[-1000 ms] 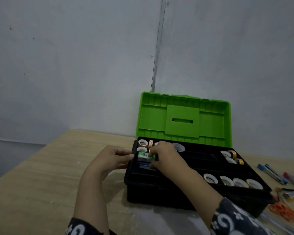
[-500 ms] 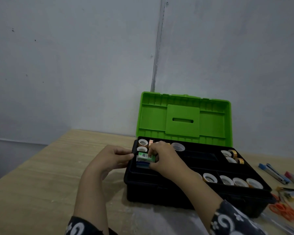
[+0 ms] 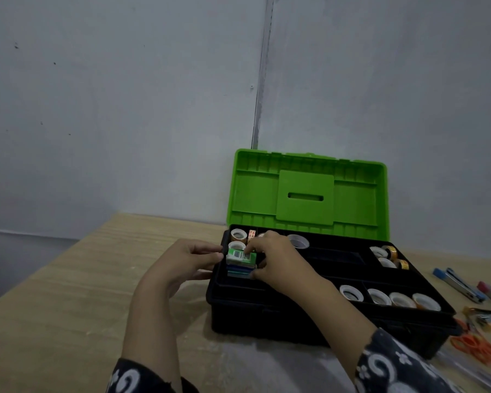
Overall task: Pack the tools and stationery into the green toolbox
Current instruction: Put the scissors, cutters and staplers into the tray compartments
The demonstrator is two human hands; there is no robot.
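I have a small stack of flat boxes (image 3: 241, 263), the top one green with a barcode, held over the left front compartment of the green toolbox (image 3: 306, 194), whose lid stands open against the wall. My right hand (image 3: 278, 260) pinches the stack from the right, fingertips on the top box and thumb curled low against the bottom ones, while my left hand (image 3: 183, 260) steadies it from the left with its fingertips pressed to the green box's end. So the grip is closed on the stack from both sides, not spread. The risk I judge greatest is the stack shearing: the boxes are loose on one another, and if I squeeze unevenly or let go with one hand first, the lower blue ones may slide out and tip sideways in the tray (image 3: 338, 259). The compartment looks snug, so an edge could catch on the black divider and leave the stack cocked, which might stop the lid from closing later. Just behind my fingers sit tape rolls (image 3: 237, 236), and a careless knuckle could knock them over. Plenty is left on the counter (image 3: 68, 293) at the right, a blue cutter (image 3: 457, 283), orange scissors (image 3: 476, 347) and a stapler (image 3: 488, 317) among them, so a sloppy fit here could cost room I will need.
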